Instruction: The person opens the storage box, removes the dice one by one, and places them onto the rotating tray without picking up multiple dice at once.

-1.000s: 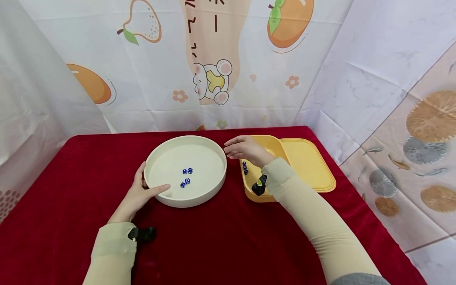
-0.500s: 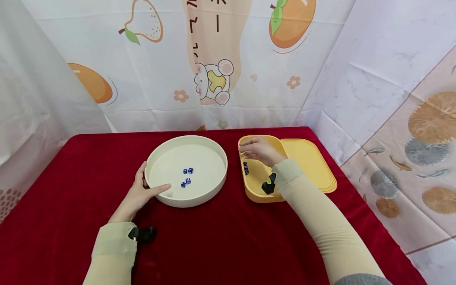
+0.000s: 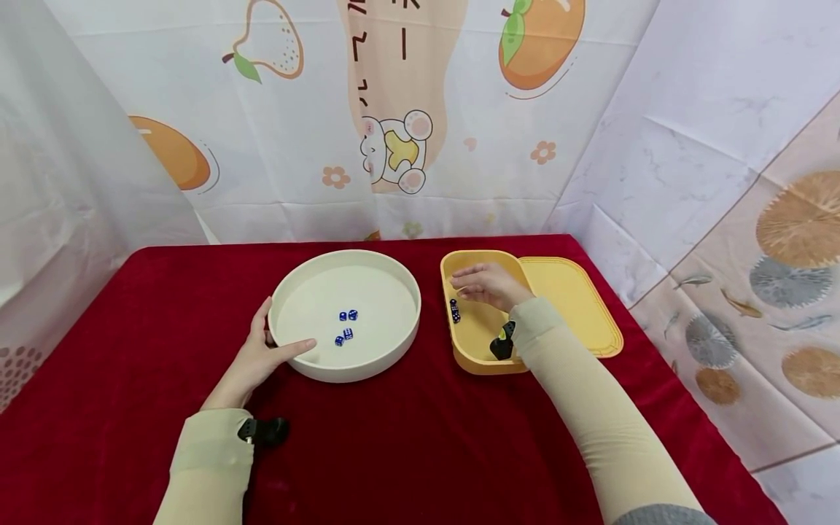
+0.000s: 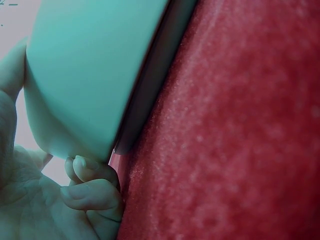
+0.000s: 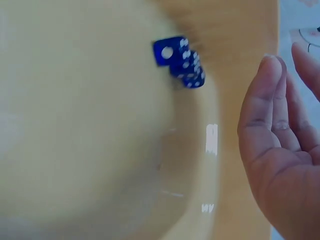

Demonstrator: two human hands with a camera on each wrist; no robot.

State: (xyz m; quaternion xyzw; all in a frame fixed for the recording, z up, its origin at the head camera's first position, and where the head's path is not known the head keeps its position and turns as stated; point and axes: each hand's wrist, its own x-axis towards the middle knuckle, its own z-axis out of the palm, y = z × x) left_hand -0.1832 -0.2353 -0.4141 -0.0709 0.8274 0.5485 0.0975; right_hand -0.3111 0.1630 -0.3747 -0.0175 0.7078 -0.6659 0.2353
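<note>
Dice (image 3: 453, 310) in yellow box (image 3: 484, 359) just beside right hand (image 3: 488, 285)

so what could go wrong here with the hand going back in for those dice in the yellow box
The blue dice sit tight against the wall of the yellow box, so the right hand, open above them, may fumble the pinch or lift two together. A dropped die could roll off onto the red cloth. The left hand grips only the near rim of the white round tray; a tug could scatter the four dice inside.
</note>
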